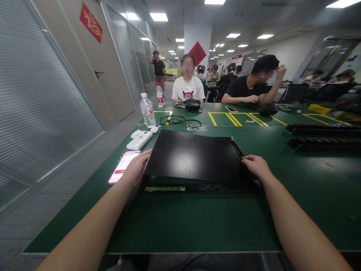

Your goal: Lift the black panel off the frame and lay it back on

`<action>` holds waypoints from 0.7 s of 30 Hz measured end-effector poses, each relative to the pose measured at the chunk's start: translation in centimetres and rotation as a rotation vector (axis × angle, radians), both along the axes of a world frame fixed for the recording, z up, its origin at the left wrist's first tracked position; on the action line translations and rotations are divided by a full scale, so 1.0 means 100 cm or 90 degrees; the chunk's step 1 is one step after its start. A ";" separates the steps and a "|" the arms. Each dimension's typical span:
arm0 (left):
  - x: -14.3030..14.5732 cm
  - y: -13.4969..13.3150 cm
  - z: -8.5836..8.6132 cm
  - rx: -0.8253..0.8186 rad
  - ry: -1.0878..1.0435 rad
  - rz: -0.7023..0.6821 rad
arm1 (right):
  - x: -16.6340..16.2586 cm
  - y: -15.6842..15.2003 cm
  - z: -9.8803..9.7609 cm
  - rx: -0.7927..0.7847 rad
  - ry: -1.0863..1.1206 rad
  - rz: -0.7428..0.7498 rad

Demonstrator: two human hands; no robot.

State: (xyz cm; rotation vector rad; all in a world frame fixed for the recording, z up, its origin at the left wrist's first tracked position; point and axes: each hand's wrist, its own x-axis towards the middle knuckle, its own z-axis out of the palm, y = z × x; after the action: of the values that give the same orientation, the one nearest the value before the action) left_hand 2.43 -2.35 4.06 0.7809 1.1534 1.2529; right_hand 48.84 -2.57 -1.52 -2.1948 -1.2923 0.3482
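Note:
A glossy black flat panel (191,156), which looks like a display screen, lies tilted over a black frame (220,188) on the green table. Its left edge is in my left hand (140,165), whose fingertips are partly hidden behind the panel. My right hand (257,168) is closed, thumb and fingers pinching the right side of the frame beside the panel. Between the panel's near edge and the frame's front strip a gap shows. A narrow green circuit board (165,189) sits at the left of that strip.
Left of the panel lie a lit phone (124,167) and a white power bank (139,140); a water bottle (147,111) stands behind them. Black cables (173,120) lie beyond the panel. Black strips (321,143) rest at the right. Two people sit across the green table (203,226).

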 end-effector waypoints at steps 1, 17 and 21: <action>0.000 0.000 0.000 -0.002 -0.013 0.004 | 0.000 0.000 0.000 -0.001 0.002 0.002; -0.006 -0.007 -0.009 0.091 0.000 -0.070 | 0.005 0.002 0.001 0.019 0.019 -0.004; -0.005 -0.007 -0.008 0.113 -0.006 -0.076 | 0.008 0.003 0.000 0.015 0.048 -0.005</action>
State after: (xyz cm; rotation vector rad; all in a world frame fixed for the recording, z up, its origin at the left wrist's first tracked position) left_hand 1.90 -3.07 3.26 0.9608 0.9814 1.2686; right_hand 49.60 -2.25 -1.53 -2.1459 -1.2408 0.4060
